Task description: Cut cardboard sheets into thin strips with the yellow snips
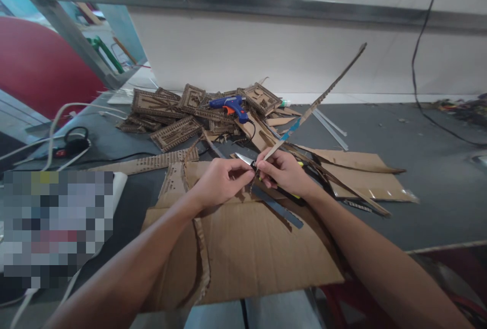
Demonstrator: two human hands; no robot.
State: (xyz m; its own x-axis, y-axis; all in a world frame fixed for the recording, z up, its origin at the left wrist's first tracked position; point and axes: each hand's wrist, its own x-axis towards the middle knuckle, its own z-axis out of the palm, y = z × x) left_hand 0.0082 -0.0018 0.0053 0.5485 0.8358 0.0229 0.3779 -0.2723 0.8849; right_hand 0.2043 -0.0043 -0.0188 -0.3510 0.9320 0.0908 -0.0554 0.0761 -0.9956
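Note:
My left hand (220,182) is closed, thumb and finger pinched at the lower end of a long, thin cardboard strip (319,101). Close beside it, my right hand (283,171) grips the same strip, which rises far to the upper right and has a blue printed patch. Scissors (245,159) show a short pointed blade by the left fingertips; yellow and black handle parts show behind the right hand. Whether the right fingers also hold the scissors, I cannot tell. Under both hands lies a large brown cardboard sheet (251,253).
A blue hot glue gun (230,106) rests on a heap of ridged cardboard panels (175,134). Another cardboard piece (369,179) lies to the right, with loose strips beside it. A blurred-out device (119,192) and white cables (57,116) occupy the left.

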